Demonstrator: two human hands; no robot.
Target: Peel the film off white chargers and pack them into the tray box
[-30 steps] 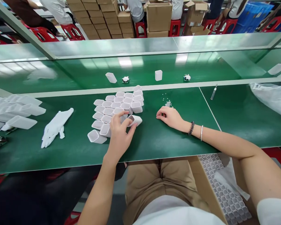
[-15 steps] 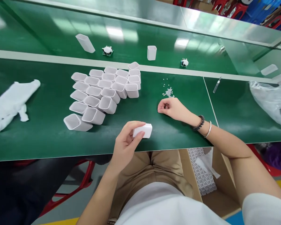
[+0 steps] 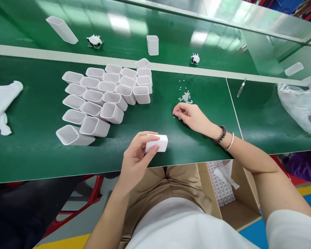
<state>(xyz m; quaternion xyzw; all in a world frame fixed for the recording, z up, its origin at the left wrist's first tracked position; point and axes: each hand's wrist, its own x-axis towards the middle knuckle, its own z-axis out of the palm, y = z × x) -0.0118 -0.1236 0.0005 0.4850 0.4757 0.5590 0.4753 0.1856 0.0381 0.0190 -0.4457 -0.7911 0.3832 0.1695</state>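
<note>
My left hand (image 3: 138, 157) grips a white rectangular plastic case (image 3: 158, 143) on its side, thumb in front and fingers over the top, just above the table's front edge. My right hand (image 3: 189, 114) rests on the green table with thumb and forefinger pressed together; what they hold, if anything, is too small to make out. One tiny pale piece (image 3: 173, 117) lies just below those fingertips. Beyond the hand is a pile of tiny clear-white pieces (image 3: 186, 97). Left of both hands, open-topped white cases (image 3: 94, 126) stand packed in rows.
On the ledge behind are more white cases (image 3: 152, 45) and two small circuit-board parts (image 3: 195, 59). A slim metal tool (image 3: 241, 88) and a clear plastic bag (image 3: 299, 107) lie right. White gloves (image 3: 2, 100) lie left. A carton (image 3: 245, 214) of cases stands below the table edge.
The view has shifted, so the cases and ledge appear further left and higher. My right fingertips have come slightly apart from a tiny piece now visible below them. My left hand keeps its hold.
</note>
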